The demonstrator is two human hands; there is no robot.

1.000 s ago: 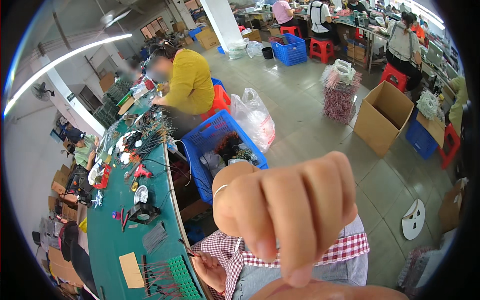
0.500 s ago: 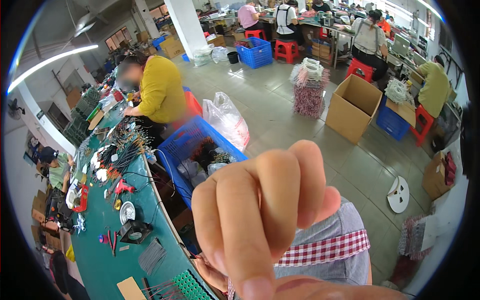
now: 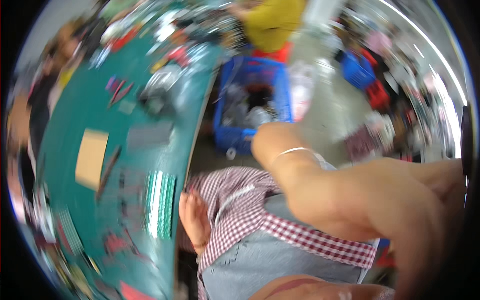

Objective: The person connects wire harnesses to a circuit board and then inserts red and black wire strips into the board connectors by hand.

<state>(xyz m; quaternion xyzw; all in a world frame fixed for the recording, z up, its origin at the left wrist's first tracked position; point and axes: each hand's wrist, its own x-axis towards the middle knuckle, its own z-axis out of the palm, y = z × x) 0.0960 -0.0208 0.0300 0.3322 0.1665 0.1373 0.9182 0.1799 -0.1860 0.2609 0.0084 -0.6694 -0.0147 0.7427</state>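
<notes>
The picture is smeared by motion. My right hand (image 3: 425, 205) is raised very close to the camera at the right edge, its fingers running out of view. A thin silver bangle (image 3: 295, 150) circles that wrist. My left hand (image 3: 195, 222) lies low on my checked shirt (image 3: 250, 210), against the edge of the green work table (image 3: 90, 215). Nothing is visible in it, though the blur hides its fingers. A row of green and white parts (image 3: 160, 202) lies on the table just left of that hand.
A tan card (image 3: 91, 157), a grey pad (image 3: 149, 136) and small tools lie on the table. A blue crate (image 3: 250, 100) of parts stands on the floor beyond my knees. A person in a yellow top (image 3: 272, 22) sits farther along.
The camera has swung down and left, so the table now fills the left half. My right hand has moved from the middle of the picture to the right edge.
</notes>
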